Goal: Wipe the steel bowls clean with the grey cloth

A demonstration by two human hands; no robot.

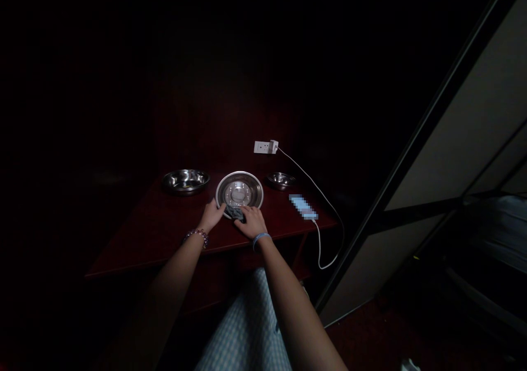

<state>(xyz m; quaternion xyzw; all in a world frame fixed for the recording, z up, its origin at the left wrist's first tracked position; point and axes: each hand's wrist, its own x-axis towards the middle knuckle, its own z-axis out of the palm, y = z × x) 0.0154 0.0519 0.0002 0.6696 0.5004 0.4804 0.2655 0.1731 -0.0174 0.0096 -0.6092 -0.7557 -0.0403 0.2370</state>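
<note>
A shiny steel bowl (239, 191) is tipped up toward me on a dark red table (164, 234). My left hand (212, 215) grips its near left rim, fingers curled round the edge. My right hand (250, 221) presses a dark cloth (234, 212) against the bowl's lower rim, fingers bent over it. A beaded bracelet sits on my left wrist and a pale band on my right.
A wider steel bowl (185, 181) rests at the left and a small one (281, 180) at the right. A phone (303, 206) lies on the table's right side, its white cable running to a wall socket (265, 146). A pale panel (453, 140) stands right.
</note>
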